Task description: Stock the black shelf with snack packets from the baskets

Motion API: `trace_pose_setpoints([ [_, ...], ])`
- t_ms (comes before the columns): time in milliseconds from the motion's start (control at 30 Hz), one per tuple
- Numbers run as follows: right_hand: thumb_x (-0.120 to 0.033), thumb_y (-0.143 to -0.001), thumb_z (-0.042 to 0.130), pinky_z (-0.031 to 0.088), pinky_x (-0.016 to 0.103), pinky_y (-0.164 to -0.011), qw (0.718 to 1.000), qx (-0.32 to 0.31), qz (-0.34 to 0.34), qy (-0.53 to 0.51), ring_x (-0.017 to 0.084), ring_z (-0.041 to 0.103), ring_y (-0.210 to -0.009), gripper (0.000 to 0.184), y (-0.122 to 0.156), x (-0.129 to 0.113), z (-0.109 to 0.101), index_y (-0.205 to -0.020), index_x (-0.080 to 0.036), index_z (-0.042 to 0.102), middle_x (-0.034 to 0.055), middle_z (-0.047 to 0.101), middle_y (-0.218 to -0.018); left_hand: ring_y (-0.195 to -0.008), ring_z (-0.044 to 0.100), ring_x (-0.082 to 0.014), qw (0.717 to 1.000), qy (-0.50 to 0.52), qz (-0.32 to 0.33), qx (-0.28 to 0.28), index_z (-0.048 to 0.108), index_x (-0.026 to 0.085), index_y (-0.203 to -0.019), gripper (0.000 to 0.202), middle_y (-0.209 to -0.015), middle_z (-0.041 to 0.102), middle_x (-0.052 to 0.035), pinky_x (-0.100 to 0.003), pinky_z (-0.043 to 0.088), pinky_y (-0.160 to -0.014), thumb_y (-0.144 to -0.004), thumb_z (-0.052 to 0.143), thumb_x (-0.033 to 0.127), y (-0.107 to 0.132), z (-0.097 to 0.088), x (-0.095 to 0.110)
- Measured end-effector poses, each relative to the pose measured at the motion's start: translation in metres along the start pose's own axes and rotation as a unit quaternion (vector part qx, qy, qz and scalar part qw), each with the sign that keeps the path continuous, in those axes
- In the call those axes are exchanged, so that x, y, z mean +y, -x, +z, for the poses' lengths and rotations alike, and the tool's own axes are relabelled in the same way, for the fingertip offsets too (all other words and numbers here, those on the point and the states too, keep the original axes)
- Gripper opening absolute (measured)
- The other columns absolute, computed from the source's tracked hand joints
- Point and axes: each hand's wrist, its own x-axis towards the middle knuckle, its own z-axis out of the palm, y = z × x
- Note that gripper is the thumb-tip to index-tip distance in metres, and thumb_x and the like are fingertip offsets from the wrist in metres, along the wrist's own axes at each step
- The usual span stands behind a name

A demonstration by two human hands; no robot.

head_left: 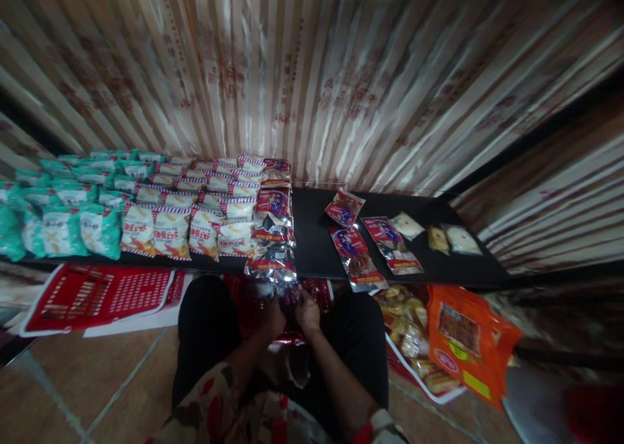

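Low between the knees, my left hand (275, 316) and my right hand (307, 311) are close together, fingers closed on a dark, shiny snack packet (286, 294). Blur and dim light hide its print and the fingertips. Just beyond it, a column of red and dark snack packets (275, 205) runs from the back to the front of the black shelf (312, 236). Under my hands is a red basket (237, 294) with more packets in it. Three similar red and purple packets (351, 252) lie apart on the shelf to the right.
White shrimp-print snack bags (171, 229) and teal bags (100, 228) stand in rows on the left. Small pale packets (463, 239) lie at the shelf's right. A red basket (107, 294) sits lower left; an orange bag (461, 340) rests on yellow snacks (409, 327) at right. A curtain (312, 80) hangs behind.
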Motion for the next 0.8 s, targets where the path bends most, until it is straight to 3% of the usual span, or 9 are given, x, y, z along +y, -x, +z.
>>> trace_pose_setpoints([
  [67, -0.001, -0.077, 0.04, 0.042, 0.023, -0.091, 0.999, -0.001, -0.038, -0.01, 0.017, 0.06, -0.107, 0.035, 0.002, -0.004, -0.004, -0.093, -0.019, 0.065, 0.0072, 0.066, -0.112, -0.121, 0.044, -0.0266, 0.999, -0.013, 0.005, 0.032, 0.047, 0.006, -0.126, 0.053, -0.131, 0.048, -0.0215, -0.037, 0.032, -0.102, -0.073, 0.045, -0.001, 0.001, -0.005, 0.004],
  [200, -0.001, -0.077, 0.039, 0.042, 0.023, -0.088, 0.991, -0.041, -0.128, -0.017, 0.016, 0.061, -0.101, 0.034, 0.007, -0.013, -0.021, -0.088, -0.02, 0.064, 0.0056, 0.067, -0.101, -0.129, 0.036, -0.0253, 0.998, -0.025, 0.025, 0.053, 0.048, 0.016, -0.127, 0.06, -0.137, 0.044, -0.0123, -0.035, 0.027, -0.106, -0.069, 0.048, -0.001, 0.006, -0.015, 0.009],
  [333, -0.002, -0.077, 0.038, 0.042, 0.023, -0.085, 0.973, -0.108, -0.203, -0.006, 0.015, 0.061, -0.093, 0.034, 0.014, -0.024, -0.047, -0.088, -0.022, 0.063, 0.0028, 0.065, -0.098, -0.129, 0.036, -0.0248, 0.995, -0.057, 0.064, 0.052, 0.052, 0.018, -0.123, 0.057, -0.133, 0.048, -0.0103, -0.034, 0.028, -0.106, -0.069, 0.047, -0.001, 0.013, -0.023, 0.011],
  [433, -0.002, -0.077, 0.038, 0.042, 0.024, -0.085, 0.964, -0.131, -0.23, -0.001, 0.016, 0.06, -0.093, 0.035, 0.02, -0.03, -0.064, -0.09, -0.023, 0.063, 0.003, 0.065, -0.097, -0.121, 0.043, -0.0242, 0.992, -0.078, 0.096, 0.035, 0.062, 0.017, -0.107, 0.038, -0.122, 0.056, -0.0097, -0.034, 0.031, -0.103, -0.07, 0.054, 0.007, 0.016, -0.03, 0.013],
  [567, -0.005, -0.078, 0.037, 0.043, 0.026, -0.086, 0.958, -0.118, -0.262, -0.015, 0.016, 0.06, -0.095, 0.037, 0.024, -0.033, -0.077, -0.1, -0.022, 0.062, 0.0038, 0.065, -0.101, -0.102, 0.054, -0.0229, 0.989, -0.096, 0.112, 0.021, 0.064, 0.016, -0.087, 0.015, -0.099, 0.065, -0.0082, -0.035, 0.036, -0.095, -0.074, 0.057, 0.018, 0.019, -0.035, 0.016],
  [700, -0.011, -0.081, 0.04, 0.041, 0.03, -0.095, 0.959, -0.076, -0.268, -0.045, 0.016, 0.057, -0.108, 0.043, 0.023, -0.032, -0.087, -0.12, -0.022, 0.055, 0.0052, 0.063, -0.116, -0.09, 0.059, -0.0187, 0.989, -0.081, 0.12, 0.022, 0.061, 0.016, -0.099, 0.022, -0.095, 0.066, -0.006, -0.03, 0.041, -0.086, -0.081, 0.049, 0.019, 0.026, -0.037, 0.019],
  [800, -0.017, -0.08, 0.047, 0.043, 0.032, -0.093, 0.968, -0.055, -0.236, -0.059, 0.018, 0.061, -0.102, 0.045, 0.022, -0.031, -0.096, -0.125, -0.022, 0.052, 0.0053, 0.065, -0.113, -0.09, 0.059, -0.0169, 0.988, -0.069, 0.133, 0.022, 0.059, 0.019, -0.102, 0.023, -0.097, 0.067, -0.0036, -0.028, 0.041, -0.084, -0.083, 0.046, 0.022, 0.034, -0.039, 0.024],
])
